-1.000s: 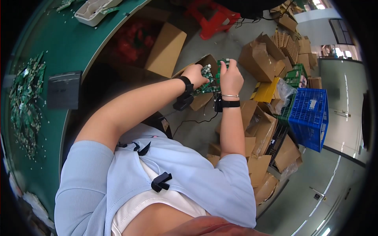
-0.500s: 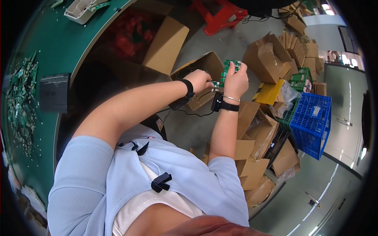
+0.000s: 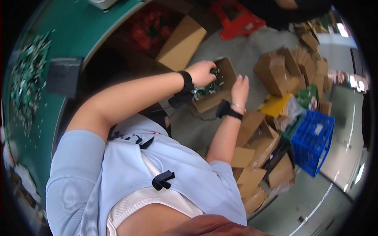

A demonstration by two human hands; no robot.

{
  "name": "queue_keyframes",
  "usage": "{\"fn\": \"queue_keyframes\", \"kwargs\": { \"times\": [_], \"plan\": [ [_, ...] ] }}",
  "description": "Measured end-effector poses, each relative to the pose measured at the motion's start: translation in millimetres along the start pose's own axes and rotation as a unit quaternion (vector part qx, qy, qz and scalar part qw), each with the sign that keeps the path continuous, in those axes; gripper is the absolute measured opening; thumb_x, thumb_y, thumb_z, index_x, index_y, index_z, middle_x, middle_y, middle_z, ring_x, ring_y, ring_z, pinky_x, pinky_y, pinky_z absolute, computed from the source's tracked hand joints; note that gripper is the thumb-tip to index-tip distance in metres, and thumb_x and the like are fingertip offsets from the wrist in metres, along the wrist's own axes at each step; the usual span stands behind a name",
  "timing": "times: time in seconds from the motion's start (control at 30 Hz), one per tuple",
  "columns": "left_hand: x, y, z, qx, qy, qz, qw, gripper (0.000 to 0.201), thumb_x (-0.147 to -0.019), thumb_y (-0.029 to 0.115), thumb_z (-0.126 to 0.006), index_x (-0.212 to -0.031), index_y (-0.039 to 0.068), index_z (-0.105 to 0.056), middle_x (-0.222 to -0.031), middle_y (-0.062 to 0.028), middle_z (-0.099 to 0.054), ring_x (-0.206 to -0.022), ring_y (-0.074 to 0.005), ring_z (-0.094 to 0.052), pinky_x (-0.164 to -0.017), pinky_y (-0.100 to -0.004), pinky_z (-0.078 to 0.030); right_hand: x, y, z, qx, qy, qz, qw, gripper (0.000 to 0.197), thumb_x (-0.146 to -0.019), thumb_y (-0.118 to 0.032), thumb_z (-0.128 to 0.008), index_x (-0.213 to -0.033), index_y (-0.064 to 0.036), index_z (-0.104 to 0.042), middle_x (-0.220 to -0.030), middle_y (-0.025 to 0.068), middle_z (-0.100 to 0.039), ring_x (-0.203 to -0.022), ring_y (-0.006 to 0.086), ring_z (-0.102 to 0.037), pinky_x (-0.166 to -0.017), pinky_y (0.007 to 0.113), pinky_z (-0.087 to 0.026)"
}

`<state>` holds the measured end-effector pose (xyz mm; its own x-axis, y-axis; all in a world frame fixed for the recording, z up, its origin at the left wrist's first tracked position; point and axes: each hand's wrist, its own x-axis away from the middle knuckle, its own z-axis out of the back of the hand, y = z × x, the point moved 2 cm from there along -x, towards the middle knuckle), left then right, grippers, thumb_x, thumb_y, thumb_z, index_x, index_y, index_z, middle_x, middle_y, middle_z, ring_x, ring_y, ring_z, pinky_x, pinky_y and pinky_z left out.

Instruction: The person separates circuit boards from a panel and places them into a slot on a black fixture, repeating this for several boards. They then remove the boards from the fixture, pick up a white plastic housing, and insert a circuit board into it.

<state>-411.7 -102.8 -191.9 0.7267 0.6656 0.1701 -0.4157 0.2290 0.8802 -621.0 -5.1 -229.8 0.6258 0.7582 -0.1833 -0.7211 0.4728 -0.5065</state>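
Where my left hand (image 3: pixel 202 74) curls, upper centre — I can't tell its grip — green circuit boards (image 3: pixel 205 90) lie just below.

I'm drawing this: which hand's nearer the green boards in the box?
Left: the left hand is at those green boards; the right hand is farther right, beside the box.

A green-topped counter (image 3: pixel 76 39) bends along the left. A red plastic stool (image 3: pixel 228 29) stands on the grey floor (image 3: pixel 252 46) beyond. Pale grey-green panels (image 3: pixel 341 106) line the right, where a white light strip (image 3: pixel 359 173) glows.
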Motion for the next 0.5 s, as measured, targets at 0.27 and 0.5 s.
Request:
{"fn": "queue_keyframes", "kwargs": {
  "times": [0.27, 0.5],
  "plan": [
    [178, 69, 146, -0.012, 0.024, -0.166, 0.986, 0.035, -0.089, 0.016, -0.071, -0.119, 0.001, -0.062, -0.110, -0.0150, -0.064, -0.104, -0.0321, -0.063, -0.090, -0.0403, -0.051, -7, -204, 52, -0.353, -0.207, 0.092, 0.908, 0.025, -0.097, -0.013, -0.068, -0.118, 0.0020, -0.066, -0.101, 0.0022, -0.068, -0.091, 0.0080, -0.061, -0.083, 0.023, -0.050],
    [298, 79, 230, -0.241, 0.270, 0.007, 0.932, 0.049, -0.080, 0.019, -0.078, -0.122, 0.001, -0.060, -0.120, -0.0169, -0.061, -0.115, -0.0380, -0.057, -0.099, -0.0444, -0.047, -39, -419, 83, -0.286, -0.228, 0.364, 0.857, 0.026, -0.094, -0.016, -0.072, -0.111, 0.0029, -0.067, -0.092, 0.0021, -0.067, -0.084, 0.0084, -0.062, -0.077, 0.023, -0.051]
  ]
}}
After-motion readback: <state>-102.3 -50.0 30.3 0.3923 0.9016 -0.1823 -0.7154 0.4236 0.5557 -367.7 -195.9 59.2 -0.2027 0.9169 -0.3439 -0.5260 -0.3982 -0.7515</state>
